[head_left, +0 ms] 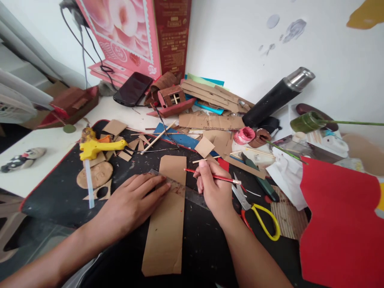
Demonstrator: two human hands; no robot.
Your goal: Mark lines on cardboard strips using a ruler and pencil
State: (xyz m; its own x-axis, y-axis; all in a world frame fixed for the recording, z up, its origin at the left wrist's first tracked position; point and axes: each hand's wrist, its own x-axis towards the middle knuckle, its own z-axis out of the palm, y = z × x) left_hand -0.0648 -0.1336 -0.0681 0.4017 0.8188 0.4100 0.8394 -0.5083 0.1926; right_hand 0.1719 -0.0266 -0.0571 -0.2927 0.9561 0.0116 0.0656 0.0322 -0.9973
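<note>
A long strip of brown cardboard [166,228] lies lengthwise before me on the black mat. Across its upper part runs a clear plastic ruler [192,195]. My left hand [138,200] rests flat on the ruler's left part, fingers stretched out and pressing it against the cardboard. My right hand [214,188] is closed around a red pencil [223,177], to the right of the strip. The pencil's tip points left, over the cardboard's right edge; I cannot tell whether it touches. Part of the ruler is hidden under my left fingers.
Right of my right hand lie yellow-handled scissors [252,208], a green cutter [261,178] and red card [342,220]. A yellow glue gun [100,147] sits left among cardboard scraps. Behind are paint pots [244,136], a phone [133,89] and a black flask [273,98].
</note>
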